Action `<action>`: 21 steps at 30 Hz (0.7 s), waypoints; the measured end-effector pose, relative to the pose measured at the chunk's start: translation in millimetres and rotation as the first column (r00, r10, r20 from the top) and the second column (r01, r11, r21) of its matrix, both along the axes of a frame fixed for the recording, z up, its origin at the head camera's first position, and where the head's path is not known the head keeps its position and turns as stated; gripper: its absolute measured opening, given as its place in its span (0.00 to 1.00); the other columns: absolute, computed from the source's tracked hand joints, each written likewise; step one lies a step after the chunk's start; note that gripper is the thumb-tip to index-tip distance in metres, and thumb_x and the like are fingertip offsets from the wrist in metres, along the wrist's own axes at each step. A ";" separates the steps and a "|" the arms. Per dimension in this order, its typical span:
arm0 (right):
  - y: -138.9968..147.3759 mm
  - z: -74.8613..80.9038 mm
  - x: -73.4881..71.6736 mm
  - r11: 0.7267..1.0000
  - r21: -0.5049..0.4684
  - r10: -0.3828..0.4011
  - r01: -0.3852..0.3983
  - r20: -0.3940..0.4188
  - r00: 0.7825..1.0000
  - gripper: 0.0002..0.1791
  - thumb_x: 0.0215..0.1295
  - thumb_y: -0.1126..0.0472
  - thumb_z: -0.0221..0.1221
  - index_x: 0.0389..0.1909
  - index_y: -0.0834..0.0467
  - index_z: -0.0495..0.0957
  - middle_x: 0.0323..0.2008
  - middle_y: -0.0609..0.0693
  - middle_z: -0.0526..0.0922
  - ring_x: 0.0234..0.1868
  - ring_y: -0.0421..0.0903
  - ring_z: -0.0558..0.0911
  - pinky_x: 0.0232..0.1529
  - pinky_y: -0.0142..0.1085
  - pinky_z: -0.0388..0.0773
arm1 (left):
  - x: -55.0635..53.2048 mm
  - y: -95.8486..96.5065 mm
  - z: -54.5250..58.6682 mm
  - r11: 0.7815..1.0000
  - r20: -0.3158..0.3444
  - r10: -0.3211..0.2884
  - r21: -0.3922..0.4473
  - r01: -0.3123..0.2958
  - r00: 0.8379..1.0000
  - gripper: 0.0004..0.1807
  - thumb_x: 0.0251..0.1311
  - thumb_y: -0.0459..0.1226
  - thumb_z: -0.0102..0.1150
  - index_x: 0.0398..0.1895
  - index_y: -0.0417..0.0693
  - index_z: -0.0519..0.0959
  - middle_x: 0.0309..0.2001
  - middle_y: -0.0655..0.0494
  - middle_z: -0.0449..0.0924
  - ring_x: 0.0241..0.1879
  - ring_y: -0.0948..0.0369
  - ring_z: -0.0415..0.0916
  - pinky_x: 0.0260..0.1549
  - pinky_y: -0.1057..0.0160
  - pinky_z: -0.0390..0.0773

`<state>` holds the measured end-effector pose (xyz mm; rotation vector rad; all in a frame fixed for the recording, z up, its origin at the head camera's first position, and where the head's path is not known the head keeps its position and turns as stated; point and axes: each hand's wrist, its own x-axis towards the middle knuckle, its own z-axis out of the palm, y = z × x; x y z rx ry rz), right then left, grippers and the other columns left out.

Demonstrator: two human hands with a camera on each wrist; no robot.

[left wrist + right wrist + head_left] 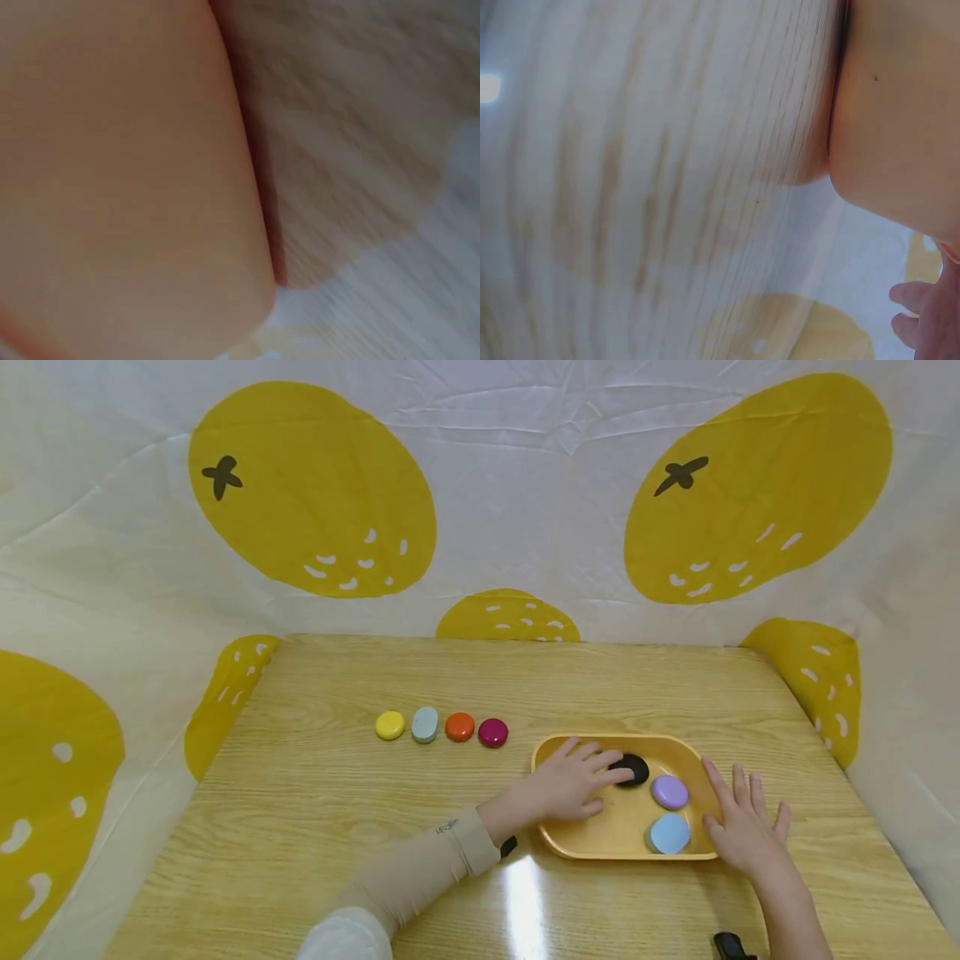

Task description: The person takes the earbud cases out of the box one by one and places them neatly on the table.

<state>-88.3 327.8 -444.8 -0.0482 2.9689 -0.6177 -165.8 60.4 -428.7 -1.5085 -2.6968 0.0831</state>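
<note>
In the head view a shallow orange-yellow tray holds a glossy black stone-like piece, a purple piece and a light blue piece. My left hand reaches over the tray's left end with fingers spread, the fingertips over the black piece; whether they touch it I cannot tell. At the tray's right end my right hand rests against the rim, fingers straight and apart. Fingers of that hand show at the edge of the right wrist view. Only the tray's blurred wall fills the left wrist view.
Left of the tray, a row of rounded pieces lies on the wooden table: yellow, pale blue-grey, orange and magenta. A white cloth with yellow fruit shapes hangs behind and beside the table.
</note>
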 end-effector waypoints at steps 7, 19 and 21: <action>-0.8 1.1 -0.8 1.000 0.013 -0.007 0.007 0.004 1.000 0.43 0.63 0.62 0.46 0.71 0.43 0.30 0.67 0.71 0.29 0.65 0.67 0.25 0.50 0.67 0.14 | 9.4 26.4 -12.9 0.994 -0.074 -0.068 -0.096 0.061 0.995 0.32 0.60 0.53 0.46 0.69 0.74 0.52 0.67 0.67 0.53 0.62 0.63 0.54 0.60 0.56 0.57; -1.7 1.7 1.0 1.000 0.004 0.002 -0.002 0.008 1.000 0.43 0.64 0.62 0.46 0.71 0.44 0.29 0.66 0.71 0.27 0.65 0.66 0.23 0.49 0.66 0.13 | 25.0 59.4 -26.0 0.963 -0.080 -0.180 -0.218 0.159 0.980 0.35 0.59 0.58 0.46 0.68 0.78 0.47 0.70 0.68 0.46 0.67 0.63 0.47 0.61 0.61 0.55; -2.3 1.6 1.6 1.000 0.001 0.004 -0.004 0.006 1.000 0.43 0.64 0.63 0.46 0.71 0.44 0.30 0.66 0.71 0.27 0.65 0.66 0.23 0.49 0.66 0.13 | 26.2 63.3 -27.1 0.955 -0.076 -0.192 -0.243 0.169 0.978 0.36 0.58 0.59 0.45 0.69 0.78 0.45 0.71 0.68 0.43 0.69 0.63 0.43 0.61 0.62 0.54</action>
